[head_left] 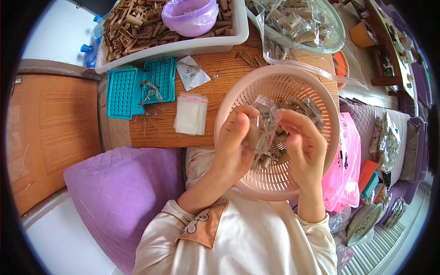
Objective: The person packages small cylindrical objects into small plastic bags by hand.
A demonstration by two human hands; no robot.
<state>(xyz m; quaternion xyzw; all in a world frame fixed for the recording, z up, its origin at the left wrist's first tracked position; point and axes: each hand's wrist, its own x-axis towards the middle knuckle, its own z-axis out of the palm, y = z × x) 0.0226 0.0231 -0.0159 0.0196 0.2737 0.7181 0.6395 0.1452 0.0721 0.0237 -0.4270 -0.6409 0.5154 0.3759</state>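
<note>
Both hands are over a pink slotted plastic basket (267, 189) that sits at the table's front edge. My left hand (234, 140) is closed on the left side of a small clear plastic bag (265, 137); something brownish shows through it, too blurred to name. With its fingertips, my right hand (303, 144) pinches the bag's upper right edge. Beneath them in the basket lie several filled clear bags (308, 110) and brown pieces with small metal bits. A stack of flat clear bags (190, 114) rests on the table, left of the basket.
Teal dimpled trays (124, 94) and a paper slip (192, 73) lie on the wooden table (160, 133). Behind stands a white tub (174, 54) of brown pieces holding a purple bowl (190, 18). A pale green basin (339, 34) of filled bags stands back right; a pink bag (343, 169) hangs right.
</note>
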